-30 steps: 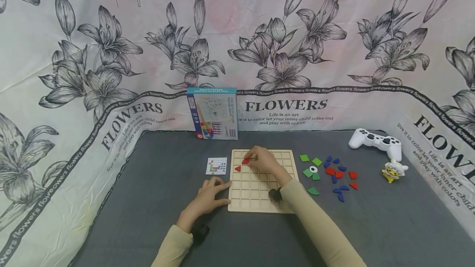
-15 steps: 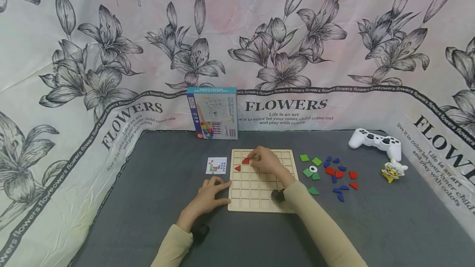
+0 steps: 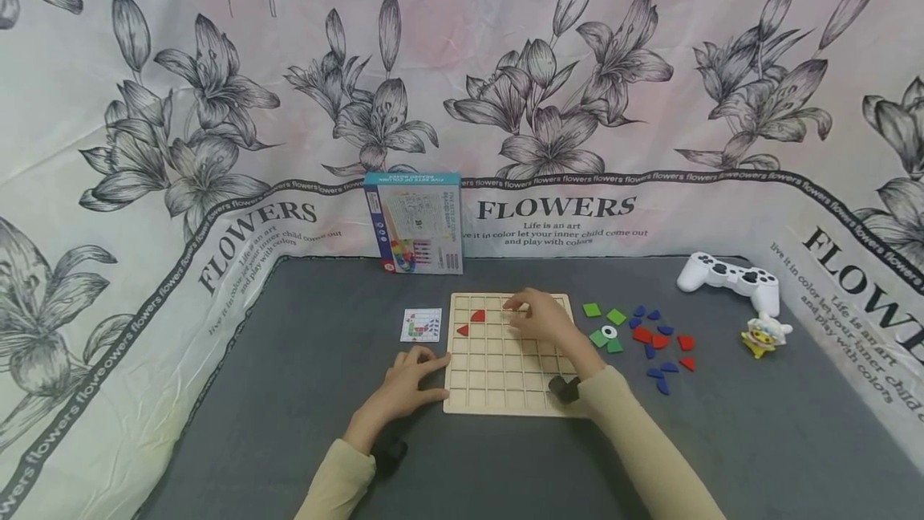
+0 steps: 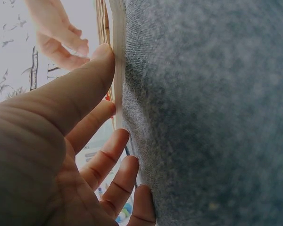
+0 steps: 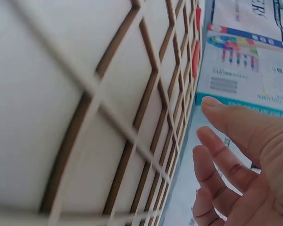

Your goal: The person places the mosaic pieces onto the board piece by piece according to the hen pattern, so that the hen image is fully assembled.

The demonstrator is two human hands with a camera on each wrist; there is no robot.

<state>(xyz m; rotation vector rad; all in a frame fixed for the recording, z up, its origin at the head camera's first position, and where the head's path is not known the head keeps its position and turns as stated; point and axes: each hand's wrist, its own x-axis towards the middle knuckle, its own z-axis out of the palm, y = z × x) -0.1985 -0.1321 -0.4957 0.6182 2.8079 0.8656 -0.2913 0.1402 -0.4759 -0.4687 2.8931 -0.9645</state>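
A wooden grid board lies on the grey table. Two red pieces sit in cells near its upper left, one a quarter-round, the other a small triangle. My right hand hovers over the board's upper right part, fingers relaxed and holding nothing; the right wrist view shows its fingers spread above the grid. My left hand lies on the table, and its fingers press against the board's left edge.
Loose green, red and blue pieces lie right of the board. A small pattern card lies left of it, with a game box behind. A white game controller and a small toy figure are at the far right.
My right hand has let go of the red quarter-round piece and moved right across the board. The left hand has stayed put.
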